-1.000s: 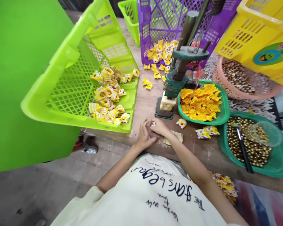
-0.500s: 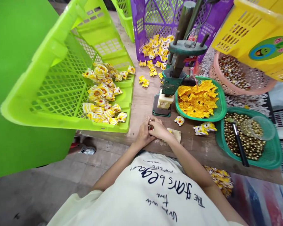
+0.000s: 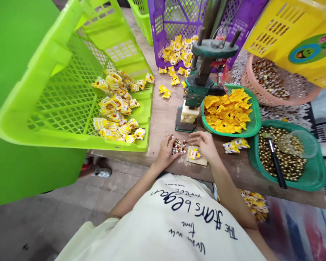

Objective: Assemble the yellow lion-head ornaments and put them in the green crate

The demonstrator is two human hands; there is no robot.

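Observation:
My left hand [image 3: 165, 153] rests on the table, its fingers apart and curved along the left side of a small heap of red, white and gold pieces [image 3: 179, 146]. My right hand [image 3: 205, 146] hovers to the right of the heap, fingers stretched toward the left, with nothing visible in it. Just below those fingers lies a flat tan pad [image 3: 201, 160], carrying a yellow and white plastic animal-shaped piece [image 3: 194, 154]. Beyond the hands stands a green hand press [image 3: 197, 92] with a cream block [image 3: 189, 113] at its foot.
A lime crate [image 3: 119, 144] of yellow-white parts lies left. Right are a green basket [image 3: 256, 125] of yellow parts, two yellow-white pieces [image 3: 235, 145] and a green basket [image 3: 319, 177] of gold beads with a black-handled tool [image 3: 277, 166]. Purple crate [image 3: 155, 43] stands behind.
My hands have come apart from each other; the right moved right, past the pad. The small pieces now lie loose on the table. A yellow-white piece right of the press is now out of sight.

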